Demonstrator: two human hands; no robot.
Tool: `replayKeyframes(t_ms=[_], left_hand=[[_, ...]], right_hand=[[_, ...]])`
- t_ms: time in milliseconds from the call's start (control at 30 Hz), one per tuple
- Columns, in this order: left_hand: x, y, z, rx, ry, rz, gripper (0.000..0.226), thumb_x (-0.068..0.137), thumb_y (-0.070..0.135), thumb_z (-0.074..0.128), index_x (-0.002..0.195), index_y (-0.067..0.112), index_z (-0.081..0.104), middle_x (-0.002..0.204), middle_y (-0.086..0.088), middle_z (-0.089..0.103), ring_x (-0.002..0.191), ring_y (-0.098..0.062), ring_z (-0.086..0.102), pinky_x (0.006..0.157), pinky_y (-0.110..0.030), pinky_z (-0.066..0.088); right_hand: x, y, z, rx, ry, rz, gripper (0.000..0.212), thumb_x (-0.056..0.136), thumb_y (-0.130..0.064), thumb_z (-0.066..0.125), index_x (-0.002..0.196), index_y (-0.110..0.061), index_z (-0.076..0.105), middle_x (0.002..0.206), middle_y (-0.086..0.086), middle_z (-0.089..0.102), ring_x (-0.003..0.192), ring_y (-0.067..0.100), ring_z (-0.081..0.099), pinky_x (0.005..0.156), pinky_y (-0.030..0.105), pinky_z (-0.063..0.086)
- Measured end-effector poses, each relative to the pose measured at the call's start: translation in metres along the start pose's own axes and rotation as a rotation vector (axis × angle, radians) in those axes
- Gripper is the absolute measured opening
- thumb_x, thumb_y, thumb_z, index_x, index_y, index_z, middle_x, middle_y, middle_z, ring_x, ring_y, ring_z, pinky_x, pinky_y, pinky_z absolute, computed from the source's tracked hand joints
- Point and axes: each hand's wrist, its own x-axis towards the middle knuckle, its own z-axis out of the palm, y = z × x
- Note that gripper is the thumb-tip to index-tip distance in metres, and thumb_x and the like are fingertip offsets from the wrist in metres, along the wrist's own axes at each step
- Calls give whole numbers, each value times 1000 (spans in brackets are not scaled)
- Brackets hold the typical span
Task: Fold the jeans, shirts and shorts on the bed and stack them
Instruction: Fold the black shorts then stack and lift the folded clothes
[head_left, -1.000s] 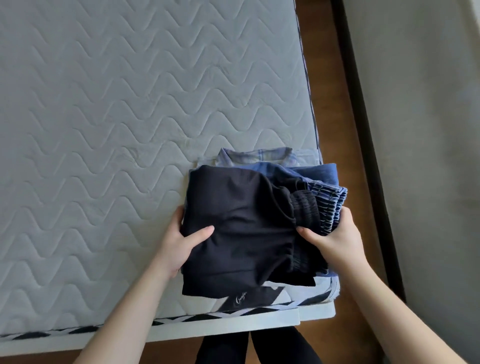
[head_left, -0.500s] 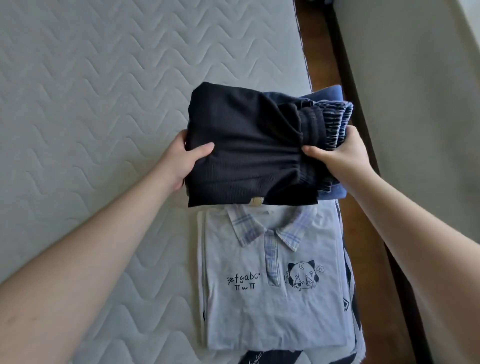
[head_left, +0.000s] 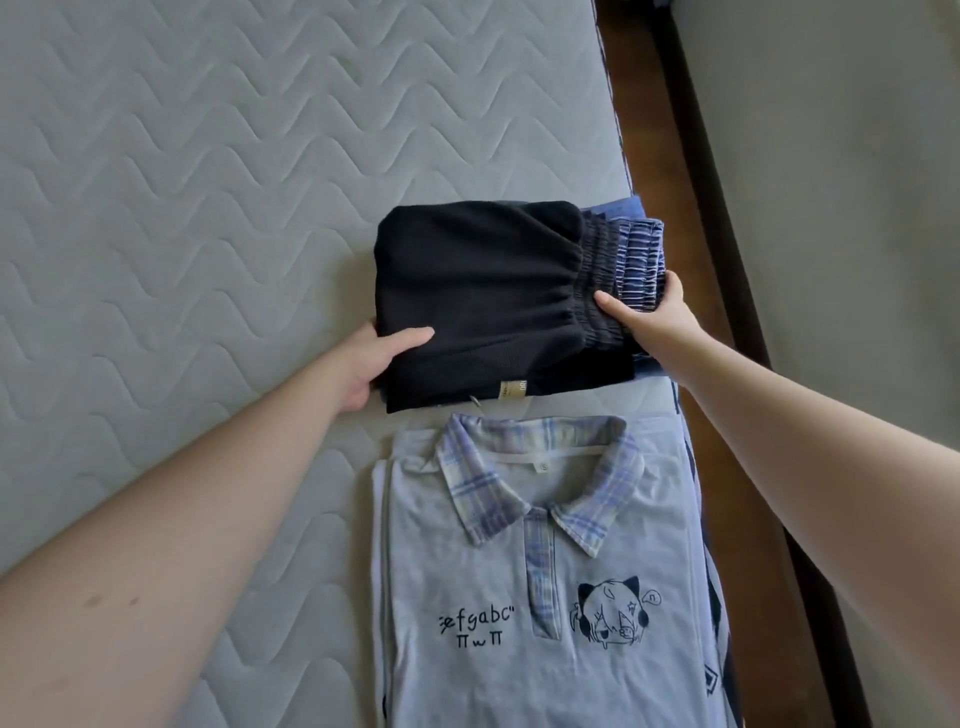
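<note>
The mattress (head_left: 182, 208) fills most of the view, and everything else is placed from it. Near its right edge, closest to the person, lies a folded pale shirt (head_left: 519, 597) with a plaid collar and a printed cartoon, flat and face up. Just beyond the shirt's collar sits the pile (head_left: 467, 306) — black shorts on top with their gathered waistband turned toward the mattress's right edge, and blue denim (head_left: 641, 249) showing beneath on that side. The left hand (head_left: 363, 364) grasps the pile's left edge, thumb on top and fingers tucked under; the right hand (head_left: 654, 317) grips the waistband side the same way, thumb across the black elastic. Whether the pile rests fully on the mattress or hangs a little above it, I cannot tell. The pile looks soft and floppy, fairly light, with the denim giving it some body — held from one side only it would likely sag and slide apart, so clamping both opposite edges through all layers seems the sound hold.
</note>
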Motion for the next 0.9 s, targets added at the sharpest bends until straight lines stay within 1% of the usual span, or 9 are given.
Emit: replayKeyframes(t_ms=[100,167,233,400,567,700,800,867,900], left_hand=[[-8,-12,-2,0,-30,-1,46,88,19,70,129,32,51,112,16,66,96,0,64,71,-20,50],[-10,-18,-2,-9,6,12,48,91,18,67,134,28,49,118,11,65,102,-5,62,76,-24,49],[-9,-19,-2,32,61,49,50,92,18,66,139,24,47,123,7,63,105,-9,61,80,-25,49],[2,-26,18,451,355,147,48,96,25,61,138,9,44,135,-10,56,120,-29,53,98,-32,41],[-5,-30,29,386,417,72,60,95,38,59,141,8,36,140,-13,50,124,-32,50,103,-38,41],[-55,-58,14,370,463,54,69,93,61,46,146,18,33,142,-7,48,124,-29,50,98,-33,38],[-98,-105,7,434,459,-34,66,92,68,39,122,13,57,123,-12,63,114,-32,57,96,-39,44],[-125,-139,11,430,378,-122,74,89,73,37,95,5,65,102,-20,69,100,-35,64,90,-44,48],[-137,-154,16,413,350,-156,76,88,73,41,92,1,64,97,-23,68,96,-35,65,88,-45,49]], right_hand=[[-1,6,-6,-98,24,10,103,61,-63,83,143,-21,37,126,-5,58,111,18,58,95,37,51],[-5,12,-7,-109,62,0,90,61,-61,83,132,-19,47,115,-6,62,100,15,62,78,31,55],[-10,22,-7,-102,91,-13,85,60,-62,83,126,-20,51,108,-8,63,92,10,62,63,22,49],[-14,51,4,-110,138,29,77,67,-62,79,125,-18,52,115,-2,66,103,20,64,87,36,53],[-17,37,-5,-142,66,117,94,68,-68,74,140,-17,40,128,1,58,110,23,59,91,37,51],[-66,52,-30,-250,-1,82,90,77,-63,70,146,-19,34,126,0,54,105,20,57,79,35,52],[-121,93,-41,-370,71,21,77,82,-58,68,141,-18,41,125,2,57,107,19,58,86,37,51],[-161,128,-41,-349,88,24,68,85,-56,65,138,-20,44,119,0,60,98,14,58,77,30,46],[-180,144,-40,-342,73,51,66,85,-56,64,137,-21,44,119,0,60,96,13,58,74,27,44]])
